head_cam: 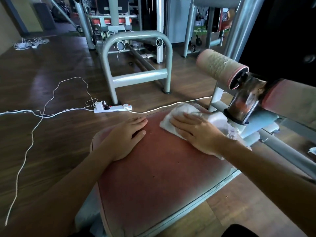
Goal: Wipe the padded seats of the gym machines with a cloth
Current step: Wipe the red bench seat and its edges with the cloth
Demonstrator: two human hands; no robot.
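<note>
Nearest the camera is the red padded seat (159, 182), which fills the lower middle of the view; its surface is worn and carries a few small dark specks. The left hand (123, 137) rests palm down on the seat's left part, its fingers (139, 121) straight and spread, holding nothing; it looks to be steadying the person.

Just beside it, to the right and a little farther off, the right hand (198, 134) lies flat on the white cloth (185, 109). Its fingers (179, 123) are straight and press down on the cloth rather than curling round it.

The cloth sits crumpled at the seat's far right corner. Its long axis runs roughly along the right edge, and its far end reaches past the fingertips. Since the cloth is already under the right hand, that hand is the one to move it. Most of the bare pad lies toward the person and to the left, so the stroke likely pulls back that way, across toward the left hand.

Beyond the corner a padded roller (220, 69) stands on the machine's arm. On the wooden floor (51, 79) to the left lies a white power strip (112, 108) with loose cables (34, 130). Behind it stands a grey tube frame (138, 77), with more machines farther back.
</note>
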